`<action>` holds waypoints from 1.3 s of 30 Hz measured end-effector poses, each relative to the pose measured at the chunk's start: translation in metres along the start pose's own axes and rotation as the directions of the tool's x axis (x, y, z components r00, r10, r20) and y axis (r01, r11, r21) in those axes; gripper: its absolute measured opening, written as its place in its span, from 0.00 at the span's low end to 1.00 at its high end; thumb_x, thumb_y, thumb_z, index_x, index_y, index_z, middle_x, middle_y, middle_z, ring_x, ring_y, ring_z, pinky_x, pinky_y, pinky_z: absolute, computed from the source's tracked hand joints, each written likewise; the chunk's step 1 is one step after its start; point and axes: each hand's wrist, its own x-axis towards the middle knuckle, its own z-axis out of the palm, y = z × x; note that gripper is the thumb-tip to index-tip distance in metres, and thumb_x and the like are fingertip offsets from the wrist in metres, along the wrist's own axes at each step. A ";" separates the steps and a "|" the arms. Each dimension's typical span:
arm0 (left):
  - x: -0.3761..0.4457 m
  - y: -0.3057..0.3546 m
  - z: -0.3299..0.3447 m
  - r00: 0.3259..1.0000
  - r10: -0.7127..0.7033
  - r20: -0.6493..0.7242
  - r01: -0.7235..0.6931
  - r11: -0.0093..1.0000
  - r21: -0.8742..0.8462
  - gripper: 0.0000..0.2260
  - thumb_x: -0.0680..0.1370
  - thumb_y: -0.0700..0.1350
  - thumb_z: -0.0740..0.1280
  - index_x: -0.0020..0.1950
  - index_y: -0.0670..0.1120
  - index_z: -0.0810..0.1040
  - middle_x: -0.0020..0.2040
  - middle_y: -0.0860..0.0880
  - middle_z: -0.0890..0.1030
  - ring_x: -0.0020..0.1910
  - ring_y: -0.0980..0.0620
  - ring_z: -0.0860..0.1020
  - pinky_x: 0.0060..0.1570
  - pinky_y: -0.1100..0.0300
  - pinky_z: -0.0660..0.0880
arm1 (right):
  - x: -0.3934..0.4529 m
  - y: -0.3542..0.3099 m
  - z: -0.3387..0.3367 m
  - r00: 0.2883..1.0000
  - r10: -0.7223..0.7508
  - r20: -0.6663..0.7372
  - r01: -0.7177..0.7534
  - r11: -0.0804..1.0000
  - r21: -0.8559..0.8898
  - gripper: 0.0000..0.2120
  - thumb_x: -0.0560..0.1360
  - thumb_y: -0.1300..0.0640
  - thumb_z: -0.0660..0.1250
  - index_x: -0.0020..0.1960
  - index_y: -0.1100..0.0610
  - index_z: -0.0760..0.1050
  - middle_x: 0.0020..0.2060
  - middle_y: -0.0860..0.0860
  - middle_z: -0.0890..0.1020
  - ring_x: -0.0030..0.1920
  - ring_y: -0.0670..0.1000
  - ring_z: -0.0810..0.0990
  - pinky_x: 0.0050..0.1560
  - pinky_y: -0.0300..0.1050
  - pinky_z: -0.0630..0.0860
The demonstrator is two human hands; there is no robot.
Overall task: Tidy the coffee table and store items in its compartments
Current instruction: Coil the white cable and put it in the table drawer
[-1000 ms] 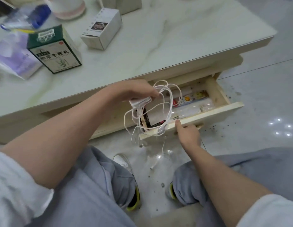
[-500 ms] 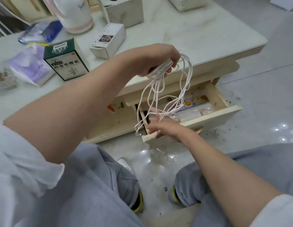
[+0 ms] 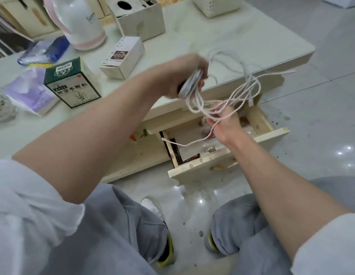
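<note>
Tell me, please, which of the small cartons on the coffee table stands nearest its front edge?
The green-and-white carton, left of the left hand; the white carton lies farther back.

View: single head camera, wide-angle
Facing: forward and down, over the knees
Near: forearms, open drawer (image 3: 228,165)
Farther: bench (image 3: 222,42) top, floor
</note>
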 end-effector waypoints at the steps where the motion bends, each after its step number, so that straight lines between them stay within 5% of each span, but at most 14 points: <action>1: 0.009 -0.016 0.003 1.000 -0.028 0.006 0.028 0.999 0.038 0.02 0.73 0.38 0.61 0.44 0.40 0.72 0.31 0.47 0.73 0.27 0.51 0.71 0.33 0.61 0.72 | 0.005 0.007 -0.006 0.998 0.041 -0.050 -0.041 0.999 -0.005 0.11 0.77 0.68 0.60 0.38 0.57 0.72 0.38 0.54 0.77 0.37 0.49 0.75 0.39 0.41 0.74; 5: 0.034 -0.075 0.016 1.000 -0.013 -0.019 0.018 0.951 0.309 0.03 0.74 0.40 0.63 0.43 0.41 0.73 0.39 0.45 0.75 0.34 0.48 0.73 0.39 0.54 0.73 | 0.015 0.030 -0.042 0.959 0.212 -0.188 -0.218 0.976 -0.010 0.12 0.76 0.74 0.60 0.39 0.60 0.73 0.34 0.55 0.76 0.23 0.47 0.76 0.21 0.36 0.71; 8: 0.050 -0.111 0.024 0.997 -0.076 -0.028 0.080 0.895 0.440 0.05 0.75 0.43 0.64 0.41 0.44 0.75 0.39 0.45 0.76 0.33 0.49 0.73 0.40 0.56 0.71 | 0.024 0.039 -0.059 0.911 0.269 -0.313 -0.284 0.959 -0.002 0.14 0.74 0.76 0.60 0.39 0.59 0.72 0.30 0.54 0.74 0.22 0.47 0.73 0.20 0.34 0.68; 10: 0.061 -0.132 0.026 0.990 -0.138 -0.022 0.129 0.845 0.519 0.06 0.77 0.45 0.64 0.40 0.45 0.75 0.40 0.45 0.77 0.31 0.51 0.73 0.34 0.62 0.70 | 0.032 0.043 -0.060 0.889 0.264 -0.374 -0.306 0.950 -0.057 0.10 0.74 0.73 0.62 0.47 0.61 0.75 0.33 0.55 0.76 0.29 0.48 0.72 0.24 0.38 0.69; 12: 0.076 -0.149 0.027 0.982 -0.190 -0.011 0.161 0.795 0.585 0.08 0.78 0.46 0.63 0.42 0.45 0.76 0.43 0.43 0.79 0.31 0.51 0.74 0.30 0.62 0.69 | 0.039 0.044 -0.058 0.864 0.237 -0.444 -0.310 0.946 -0.099 0.16 0.74 0.71 0.62 0.60 0.61 0.75 0.40 0.56 0.79 0.34 0.49 0.73 0.31 0.42 0.70; 17: 0.120 -0.170 0.046 0.984 -0.166 -0.068 0.170 0.742 0.649 0.16 0.81 0.47 0.60 0.63 0.39 0.77 0.63 0.39 0.78 0.60 0.42 0.77 0.54 0.54 0.73 | 0.046 0.043 -0.054 0.821 0.025 -0.570 -0.112 0.987 -0.117 0.22 0.79 0.66 0.53 0.70 0.51 0.68 0.54 0.53 0.75 0.44 0.51 0.74 0.44 0.43 0.73; 21: 0.150 -0.190 0.066 0.979 -0.179 -0.098 0.195 0.683 0.704 0.19 0.82 0.52 0.58 0.66 0.42 0.75 0.63 0.42 0.78 0.56 0.45 0.77 0.51 0.56 0.72 | 0.048 0.049 -0.048 0.831 -0.118 -0.544 -0.015 0.972 -0.234 0.16 0.80 0.52 0.53 0.64 0.51 0.73 0.56 0.52 0.75 0.56 0.52 0.73 0.54 0.46 0.71; 23: 0.157 -0.206 0.066 0.964 -0.229 -0.134 0.255 0.659 0.708 0.24 0.82 0.56 0.57 0.71 0.42 0.71 0.66 0.42 0.76 0.58 0.43 0.77 0.52 0.56 0.73 | 0.044 0.050 -0.046 0.839 -0.157 -0.521 0.003 0.959 -0.284 0.26 0.81 0.41 0.50 0.70 0.54 0.72 0.66 0.52 0.75 0.65 0.53 0.72 0.67 0.51 0.68; 25: 0.164 -0.223 0.062 0.949 -0.248 -0.196 0.312 0.633 0.708 0.27 0.80 0.57 0.59 0.73 0.40 0.67 0.58 0.44 0.77 0.49 0.45 0.78 0.41 0.58 0.74 | 0.041 0.052 -0.046 0.833 -0.236 -0.501 0.045 0.930 -0.364 0.32 0.80 0.33 0.47 0.69 0.52 0.73 0.68 0.51 0.75 0.65 0.50 0.73 0.68 0.52 0.68; 27: 0.174 -0.238 0.057 0.959 -0.236 -0.156 0.268 0.584 0.766 0.30 0.78 0.60 0.57 0.72 0.40 0.66 0.57 0.43 0.77 0.45 0.46 0.77 0.38 0.58 0.72 | 0.039 0.054 -0.044 0.839 -0.334 -0.430 0.071 0.850 -0.521 0.30 0.76 0.28 0.49 0.64 0.48 0.73 0.64 0.49 0.76 0.61 0.48 0.74 0.64 0.52 0.71; 29: 0.171 -0.234 0.056 0.978 -0.208 -0.033 0.147 0.560 0.815 0.22 0.79 0.56 0.58 0.66 0.42 0.73 0.60 0.44 0.78 0.48 0.48 0.75 0.46 0.57 0.72 | 0.041 0.060 -0.046 0.891 -0.361 -0.275 0.045 0.674 -0.737 0.32 0.74 0.29 0.58 0.69 0.49 0.70 0.67 0.50 0.72 0.65 0.51 0.72 0.64 0.55 0.73; 33: 0.146 -0.205 0.048 0.993 -0.117 0.003 0.070 0.616 0.784 0.11 0.81 0.37 0.58 0.60 0.39 0.77 0.52 0.43 0.76 0.49 0.47 0.75 0.46 0.58 0.69 | 0.046 0.072 -0.054 0.960 -0.278 -0.014 0.052 0.230 -0.972 0.21 0.77 0.56 0.66 0.69 0.51 0.72 0.66 0.55 0.74 0.59 0.58 0.77 0.53 0.50 0.76; 36: 0.120 -0.187 0.034 0.993 -0.111 0.033 0.051 0.672 0.739 0.13 0.77 0.37 0.60 0.61 0.40 0.76 0.54 0.42 0.77 0.50 0.46 0.76 0.47 0.56 0.73 | 0.037 0.072 -0.054 0.953 -0.301 -0.030 0.030 0.192 -0.981 0.15 0.76 0.60 0.63 0.61 0.50 0.78 0.55 0.53 0.81 0.46 0.56 0.81 0.44 0.50 0.79; 39: 0.096 -0.166 0.026 1.000 0.020 -0.003 -0.013 0.757 0.653 0.12 0.77 0.45 0.65 0.59 0.48 0.77 0.59 0.43 0.79 0.55 0.45 0.77 0.54 0.55 0.75 | 0.024 0.062 -0.050 0.867 -0.456 -0.202 -0.069 0.291 -0.954 0.11 0.79 0.55 0.61 0.59 0.52 0.77 0.58 0.54 0.78 0.53 0.56 0.79 0.51 0.54 0.79</action>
